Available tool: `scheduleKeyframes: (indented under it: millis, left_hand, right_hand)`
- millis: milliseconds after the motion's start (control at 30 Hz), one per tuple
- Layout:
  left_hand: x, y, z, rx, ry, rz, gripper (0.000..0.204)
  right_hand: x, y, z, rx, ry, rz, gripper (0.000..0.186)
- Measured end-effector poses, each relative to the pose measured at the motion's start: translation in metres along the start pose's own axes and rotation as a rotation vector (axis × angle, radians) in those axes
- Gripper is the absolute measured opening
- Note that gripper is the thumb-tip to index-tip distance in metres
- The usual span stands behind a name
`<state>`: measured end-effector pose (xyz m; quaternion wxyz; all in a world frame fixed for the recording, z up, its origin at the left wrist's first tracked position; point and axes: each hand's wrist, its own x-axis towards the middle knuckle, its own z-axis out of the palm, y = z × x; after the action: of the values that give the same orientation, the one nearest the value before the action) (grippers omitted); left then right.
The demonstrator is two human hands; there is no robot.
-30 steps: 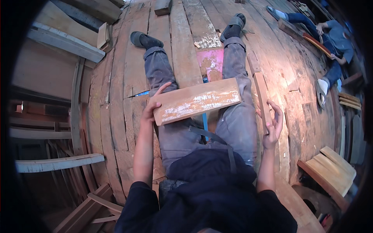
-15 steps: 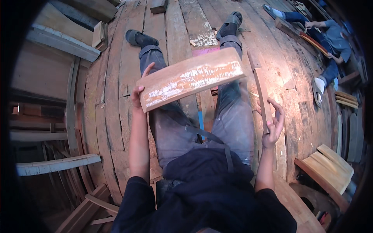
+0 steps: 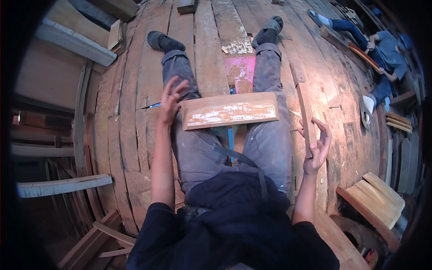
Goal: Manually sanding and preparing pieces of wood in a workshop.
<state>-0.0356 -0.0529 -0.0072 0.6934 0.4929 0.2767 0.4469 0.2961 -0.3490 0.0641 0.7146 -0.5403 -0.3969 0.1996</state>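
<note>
A wooden board [image 3: 230,111] with bevelled edges and patchy white and orange paint on its face lies across my thighs. Just off its left end is my left hand [image 3: 170,102], its fingers apart and slightly blurred, holding nothing. My right hand [image 3: 318,143], beyond my right thigh, grips the lower part of a long narrow wooden bar [image 3: 304,108] between thumb and fingers. The bar stands out forward from the hand, and a short thicker block sits at its far end.
Worn planks [image 3: 135,135] form the floor, with a pink patch [image 3: 240,72] between my shins. Wooden frames [image 3: 67,186] stand at the left. Boards [image 3: 373,198] lie stacked at the right. A seated person [image 3: 387,51] at the far right holds a reddish wooden piece [image 3: 363,56].
The board has come down from a raised, tilted position onto my thighs. My left hand has let go of its left end. The right hand has barely moved.
</note>
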Motion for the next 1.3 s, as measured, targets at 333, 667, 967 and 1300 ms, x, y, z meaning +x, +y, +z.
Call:
scheduleKeyframes:
  millis: [333, 667, 967, 1300]
  left_hand:
    - [-0.048, 0.048, 0.038, 0.509, -0.087, 0.272, 0.043]
    - [-0.04, 0.013, 0.109, 0.859, -0.352, 0.439, 0.036]
    - [0.007, -0.023, 0.163, 0.948, -0.455, 0.602, 0.031]
    - [-0.006, -0.038, 0.16, 0.975, -0.423, 0.673, 0.032]
  right_hand:
    - [-0.006, -0.036, 0.0, -0.513, -0.508, -0.061, 0.064]
    - [-0.045, -0.024, 0.013, -0.777, -0.683, 0.02, 0.08]
    - [-0.025, -0.025, -0.013, -0.755, -0.721, 0.313, 0.064]
    - [-0.023, -0.03, -0.025, -0.712, -0.658, 0.323, 0.045]
